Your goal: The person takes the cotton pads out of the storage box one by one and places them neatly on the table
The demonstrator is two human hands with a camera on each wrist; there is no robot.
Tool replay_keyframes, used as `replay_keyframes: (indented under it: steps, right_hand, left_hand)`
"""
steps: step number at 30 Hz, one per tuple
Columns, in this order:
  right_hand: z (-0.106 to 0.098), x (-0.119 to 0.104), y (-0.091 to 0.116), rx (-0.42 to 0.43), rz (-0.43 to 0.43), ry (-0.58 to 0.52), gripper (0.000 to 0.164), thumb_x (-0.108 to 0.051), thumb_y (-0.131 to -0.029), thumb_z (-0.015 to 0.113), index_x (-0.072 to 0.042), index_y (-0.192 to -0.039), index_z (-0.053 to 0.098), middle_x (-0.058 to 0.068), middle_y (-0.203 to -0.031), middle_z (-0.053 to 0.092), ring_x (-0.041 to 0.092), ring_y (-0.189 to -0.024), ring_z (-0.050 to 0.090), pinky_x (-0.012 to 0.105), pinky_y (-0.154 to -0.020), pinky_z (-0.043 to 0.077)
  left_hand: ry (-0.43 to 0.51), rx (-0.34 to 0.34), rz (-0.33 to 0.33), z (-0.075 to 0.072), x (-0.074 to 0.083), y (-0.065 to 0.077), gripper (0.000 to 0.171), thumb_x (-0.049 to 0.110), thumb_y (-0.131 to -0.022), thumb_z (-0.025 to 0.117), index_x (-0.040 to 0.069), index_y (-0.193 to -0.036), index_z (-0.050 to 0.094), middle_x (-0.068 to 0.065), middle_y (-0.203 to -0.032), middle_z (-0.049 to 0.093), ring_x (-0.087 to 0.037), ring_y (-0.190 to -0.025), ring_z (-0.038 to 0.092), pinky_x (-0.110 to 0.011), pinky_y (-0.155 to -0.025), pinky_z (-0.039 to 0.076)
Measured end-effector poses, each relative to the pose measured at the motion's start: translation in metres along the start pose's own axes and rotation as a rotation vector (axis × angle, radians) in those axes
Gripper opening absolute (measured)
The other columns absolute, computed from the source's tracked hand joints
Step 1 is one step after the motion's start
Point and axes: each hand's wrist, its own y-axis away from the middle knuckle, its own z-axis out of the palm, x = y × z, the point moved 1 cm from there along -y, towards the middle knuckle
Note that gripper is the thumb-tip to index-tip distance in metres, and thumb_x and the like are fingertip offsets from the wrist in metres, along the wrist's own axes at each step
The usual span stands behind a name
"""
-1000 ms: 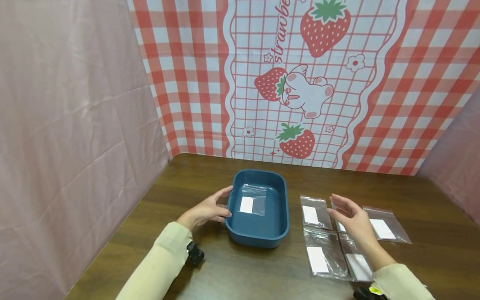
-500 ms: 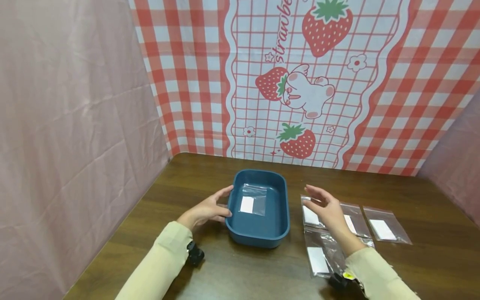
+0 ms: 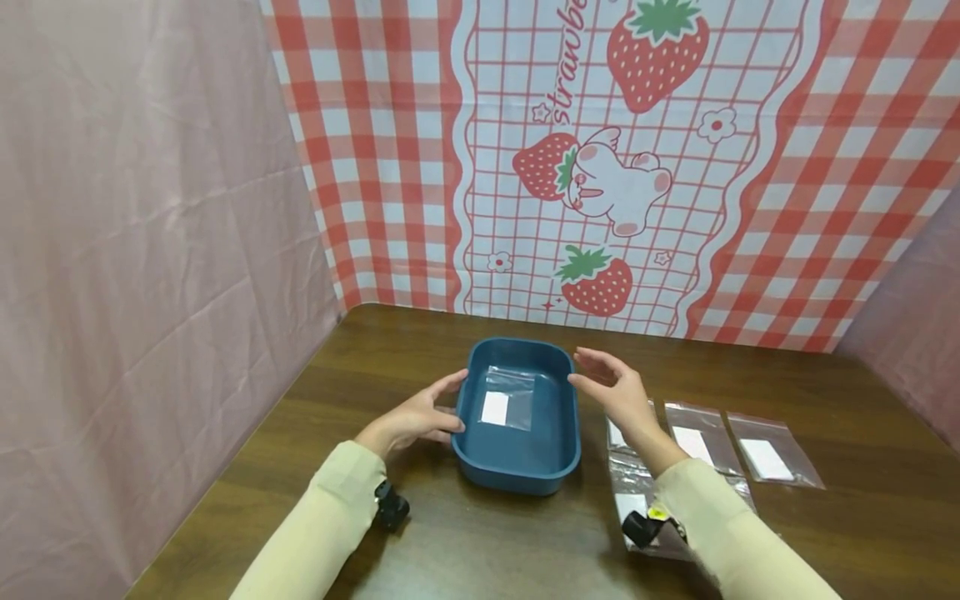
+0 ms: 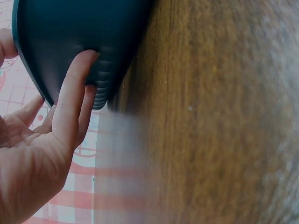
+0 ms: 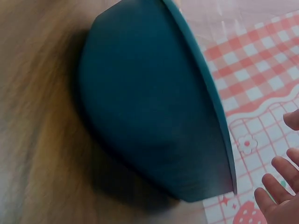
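A dark blue rectangular bin [image 3: 516, 481] stands on the table. Flat on its floor lies a clear zip bag [image 3: 520, 408] with a white card in it. My left hand [image 3: 414, 423] touches the bin's left side; in the left wrist view its straight fingers [image 4: 70, 105] rest against the outer wall. At the right rim, my right hand [image 3: 618, 400] is held with fingers apart and nothing between them. The right wrist view shows the right hand [image 5: 282, 186] beyond the rim of the blue bin [image 5: 140, 93].
Right of the bin lie several more clear zip bags with white cards, such as the rightmost bag [image 3: 776, 454] and the bag beside it [image 3: 705, 433]. My right forearm [image 3: 720, 517] partly covers others. A checked strawberry cloth [image 3: 600, 208] hangs behind the brown table [image 3: 420, 533].
My right hand has moved left from above the zip bags to the bin's right rim, its fingers apart throughout. My left hand and the bin have stayed in place.
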Motion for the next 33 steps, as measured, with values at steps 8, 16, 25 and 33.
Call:
replay_keyframes:
  steps: [8,16,25,33]
  right_hand:
    - [0.016,-0.011,-0.020,-0.010,0.018,-0.009,0.048,-0.017,-0.085,0.068,-0.002,-0.128,0.053,0.016,-0.129,0.053,0.024,-0.120,0.047,0.018,-0.086,0.044]
    - [0.032,-0.010,-0.046,-0.004,0.085,-0.018,0.047,-0.014,-0.084,0.069,0.001,-0.126,0.054,0.019,-0.126,0.055,0.023,-0.116,0.051,0.021,-0.086,0.045]
    - [0.047,-0.014,-0.072,0.054,0.145,-0.055,0.046,-0.015,-0.083,0.069,0.000,-0.125,0.055,0.019,-0.124,0.056,0.022,-0.111,0.051,0.033,-0.092,0.042]
    - [0.053,-0.007,-0.080,-0.015,0.146,0.031,0.053,-0.019,-0.082,0.071,-0.001,-0.129,0.052,0.017,-0.125,0.054,0.026,-0.115,0.049,0.038,-0.096,0.041]
  left_hand:
    - [0.001,-0.008,0.013,0.001,0.001,-0.002,0.086,-0.009,-0.077,0.063,0.021,-0.148,0.025,-0.015,-0.144,0.025,-0.035,-0.110,0.051,-0.042,-0.073,0.054]
    - [0.009,-0.010,0.006,0.002,-0.004,-0.001,0.085,-0.009,-0.077,0.063,0.020,-0.148,0.025,-0.015,-0.145,0.025,-0.036,-0.112,0.050,-0.042,-0.073,0.054]
    - [-0.002,0.002,0.011,-0.001,-0.001,-0.001,0.087,-0.008,-0.076,0.064,0.020,-0.148,0.025,-0.014,-0.145,0.024,-0.036,-0.113,0.049,-0.043,-0.074,0.054]
    - [-0.010,0.013,-0.003,-0.001,0.000,-0.001,0.086,-0.009,-0.077,0.064,0.021,-0.148,0.026,-0.014,-0.145,0.025,-0.036,-0.112,0.050,-0.043,-0.074,0.054]
